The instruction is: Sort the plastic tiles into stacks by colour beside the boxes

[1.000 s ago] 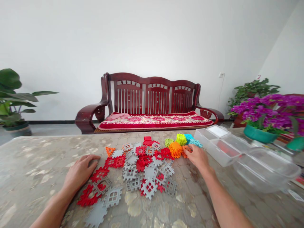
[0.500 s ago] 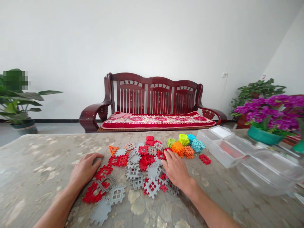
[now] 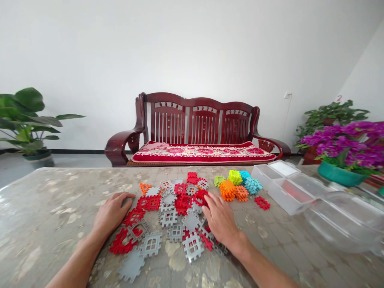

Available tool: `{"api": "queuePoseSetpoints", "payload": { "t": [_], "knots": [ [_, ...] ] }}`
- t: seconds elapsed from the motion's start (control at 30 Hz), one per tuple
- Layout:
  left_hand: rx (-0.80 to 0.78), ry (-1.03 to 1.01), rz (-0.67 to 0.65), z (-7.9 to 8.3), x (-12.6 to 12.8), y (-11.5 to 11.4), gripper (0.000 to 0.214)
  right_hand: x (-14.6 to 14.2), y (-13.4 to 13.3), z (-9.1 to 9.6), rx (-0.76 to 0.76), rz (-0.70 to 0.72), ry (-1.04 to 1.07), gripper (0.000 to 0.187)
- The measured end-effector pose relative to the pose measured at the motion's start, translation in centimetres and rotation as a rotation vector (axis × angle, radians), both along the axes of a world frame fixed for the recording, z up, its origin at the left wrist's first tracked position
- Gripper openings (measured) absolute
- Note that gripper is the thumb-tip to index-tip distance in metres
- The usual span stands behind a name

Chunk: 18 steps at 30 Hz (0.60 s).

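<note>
Apparently sorting interlocking tiles [image 3: 191,221], the right hand [image 3: 220,218], grip unclear, next needs a careful pinch, while the left hand [image 3: 113,211] rests empty.

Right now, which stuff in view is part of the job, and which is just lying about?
Part of the job:
- gray pieces and red pieces, by the left hand and right hand
- orange pieces, lime pieces, blue pieces
- probably the clear box

Just lying about:
- purple flowers
- wooden bench, floral mat
- leafy plant, far left

1 head-worn cam, looks fwd & down across tbl [image 3: 270,244] to sofa [image 3: 205,117].
</note>
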State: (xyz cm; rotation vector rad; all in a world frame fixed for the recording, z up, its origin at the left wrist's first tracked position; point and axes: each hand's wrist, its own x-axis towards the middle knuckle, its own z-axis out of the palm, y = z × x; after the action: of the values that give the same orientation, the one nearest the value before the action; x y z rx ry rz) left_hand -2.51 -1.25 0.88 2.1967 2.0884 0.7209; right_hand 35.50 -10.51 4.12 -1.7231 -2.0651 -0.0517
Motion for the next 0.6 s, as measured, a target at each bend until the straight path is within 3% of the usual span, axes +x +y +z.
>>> {"api": "queuePoseSetpoints", "payload": {
  "t": [0.1,0.3,0.43,0.6],
  "knots": [
    [0.003,-0.004,0.000,0.1,0.1,-0.1,0.039,0.2,0.0,-0.6,-0.037,-0.066,-0.032,0.042],
    [0.001,-0.025,0.015,0.3,0.3,-0.2,0.036,0.1,-0.2,-0.2,-0.026,0.053,0.038,0.040],
    [-0.008,-0.018,0.018,0.4,0.4,-0.4,0.036,0.2,2.1,1.4,-0.023,0.089,0.102,0.037],
    [0.000,-0.021,0.021,0.6,0.6,-0.6,0.036,-1.7,5.8,2.4,-0.082,0.130,0.010,0.044]
  ]
}}
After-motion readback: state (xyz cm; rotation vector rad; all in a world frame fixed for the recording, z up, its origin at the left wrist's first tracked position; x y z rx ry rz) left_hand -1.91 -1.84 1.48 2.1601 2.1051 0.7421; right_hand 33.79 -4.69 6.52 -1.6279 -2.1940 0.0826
